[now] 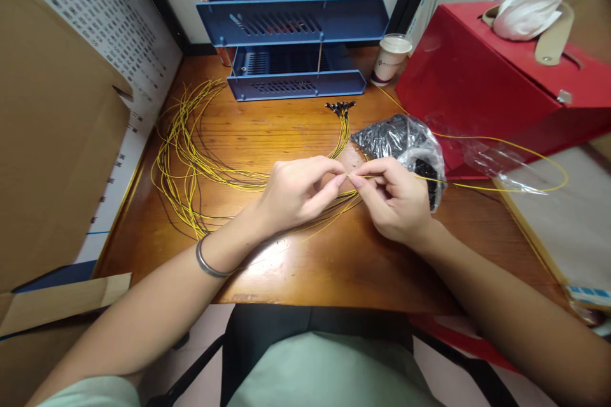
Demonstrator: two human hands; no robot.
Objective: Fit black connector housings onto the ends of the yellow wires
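My left hand (305,190) and my right hand (394,197) meet fingertip to fingertip over the middle of the table, both pinched closed. Between them runs a thin yellow wire (501,138), which leaves my right hand and loops out to the right. The exact bit at the fingertips is too small to make out. Behind and below my hands lies a bundle of yellow and black wires (188,158), coiled at the left. Several of its ends, with small black tips (341,106), fan out above my hands. Beside my right hand rests a clear plastic bag (401,136) of small black pieces.
A blue two-tier tray rack (296,85) stands at the back, with a paper cup (390,60) to its right. A red box (458,76) with tissue on top fills the right side. Cardboard (52,120) rises at the left. The wooden table's (334,279) front edge is near me.
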